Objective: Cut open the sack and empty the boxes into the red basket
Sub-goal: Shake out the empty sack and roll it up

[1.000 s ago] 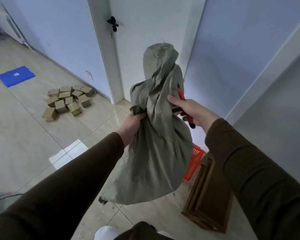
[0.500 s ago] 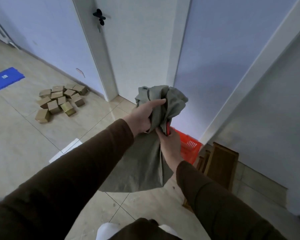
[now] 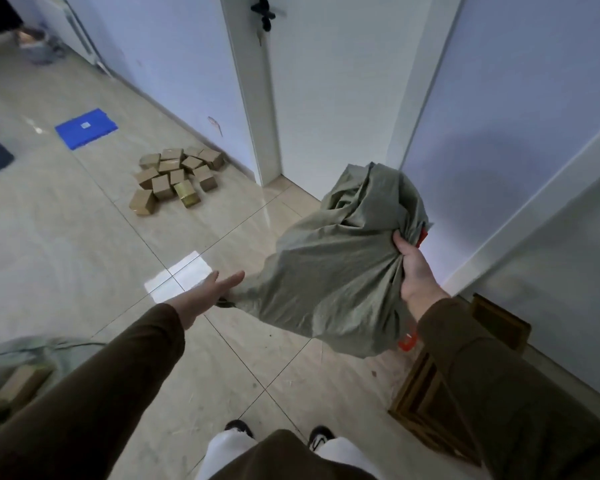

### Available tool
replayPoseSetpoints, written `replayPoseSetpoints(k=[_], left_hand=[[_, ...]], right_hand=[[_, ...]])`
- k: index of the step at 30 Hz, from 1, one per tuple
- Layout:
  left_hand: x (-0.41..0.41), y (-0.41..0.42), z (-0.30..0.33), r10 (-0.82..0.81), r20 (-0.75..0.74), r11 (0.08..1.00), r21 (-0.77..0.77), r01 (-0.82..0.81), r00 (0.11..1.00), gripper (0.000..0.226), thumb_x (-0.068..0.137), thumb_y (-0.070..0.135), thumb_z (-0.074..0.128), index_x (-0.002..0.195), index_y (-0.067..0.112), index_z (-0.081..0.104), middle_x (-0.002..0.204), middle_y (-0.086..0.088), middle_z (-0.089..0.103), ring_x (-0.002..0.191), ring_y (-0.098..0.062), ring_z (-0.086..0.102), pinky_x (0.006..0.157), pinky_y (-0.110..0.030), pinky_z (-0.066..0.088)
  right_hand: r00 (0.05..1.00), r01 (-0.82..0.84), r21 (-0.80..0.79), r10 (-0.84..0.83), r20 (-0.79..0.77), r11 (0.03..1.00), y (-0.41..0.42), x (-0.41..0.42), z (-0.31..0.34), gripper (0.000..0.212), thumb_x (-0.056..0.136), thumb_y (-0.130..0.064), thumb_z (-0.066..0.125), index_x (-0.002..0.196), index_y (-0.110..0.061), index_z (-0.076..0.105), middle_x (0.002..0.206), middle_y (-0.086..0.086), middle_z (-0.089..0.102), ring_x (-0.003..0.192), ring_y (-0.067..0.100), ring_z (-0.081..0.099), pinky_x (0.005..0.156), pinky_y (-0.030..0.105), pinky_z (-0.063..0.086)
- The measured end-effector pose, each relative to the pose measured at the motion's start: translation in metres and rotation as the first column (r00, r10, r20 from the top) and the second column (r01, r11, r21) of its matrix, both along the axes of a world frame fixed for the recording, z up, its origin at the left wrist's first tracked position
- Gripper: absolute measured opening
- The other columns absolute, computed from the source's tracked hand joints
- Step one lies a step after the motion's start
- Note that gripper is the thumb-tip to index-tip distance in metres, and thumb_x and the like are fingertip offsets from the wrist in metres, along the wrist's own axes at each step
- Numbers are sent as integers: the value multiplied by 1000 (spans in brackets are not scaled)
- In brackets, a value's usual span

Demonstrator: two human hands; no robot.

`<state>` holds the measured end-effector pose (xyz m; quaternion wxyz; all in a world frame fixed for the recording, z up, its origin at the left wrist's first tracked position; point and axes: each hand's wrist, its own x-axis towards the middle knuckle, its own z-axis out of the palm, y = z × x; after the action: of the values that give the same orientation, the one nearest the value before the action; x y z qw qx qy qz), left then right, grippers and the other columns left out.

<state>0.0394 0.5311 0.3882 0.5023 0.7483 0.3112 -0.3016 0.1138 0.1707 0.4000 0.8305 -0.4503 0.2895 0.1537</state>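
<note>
Open tiled floor (image 3: 84, 244) ahead-left, wide passage. Box pile (image 3: 177, 180) blocks strip by wall. Sack (image 3: 329, 271) hangs mid-air, covering red basket (image 3: 406, 342). Wooden frames (image 3: 430, 407) crowd right wall. Door (image 3: 329, 81) closed ahead.

The right hand (image 3: 414, 271) grips the bunched neck of the grey-green sack (image 3: 329, 271), held off the tiled floor (image 3: 84, 237) at about three o'clock. The left hand (image 3: 205, 294), fingers straight, touches the sack's lower corner. Cardboard boxes (image 3: 177, 180) lie piled at ten o'clock beside the wall. A sliver of the red basket (image 3: 406, 341) shows under the sack.
</note>
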Motion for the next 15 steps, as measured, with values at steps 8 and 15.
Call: replayPoseSetpoints(k=[8, 15], left_hand=[[10, -18, -25, 580, 83, 775, -362, -518, 810, 31, 103, 8, 62, 132, -2, 61, 74, -4, 62, 60, -11, 59, 50, -19, 59], [55, -49, -4, 628, 197, 721, -513, -467, 753, 8, 105, 9, 59, 102, 13, 66, 96, -5, 69, 84, -17, 67, 71, -24, 60]], right_hand=[[992, 69, -9, -70, -107, 998, -14, -5, -33, 53, 97, -40, 69, 140, -10, 61, 120, 16, 71, 110, 32, 67, 89, 46, 53], [938, 226, 23, -212, -276, 974, -37, -28, -71, 40, 100, -35, 68, 132, -12, 62, 111, 16, 67, 95, 33, 63, 95, 52, 48]])
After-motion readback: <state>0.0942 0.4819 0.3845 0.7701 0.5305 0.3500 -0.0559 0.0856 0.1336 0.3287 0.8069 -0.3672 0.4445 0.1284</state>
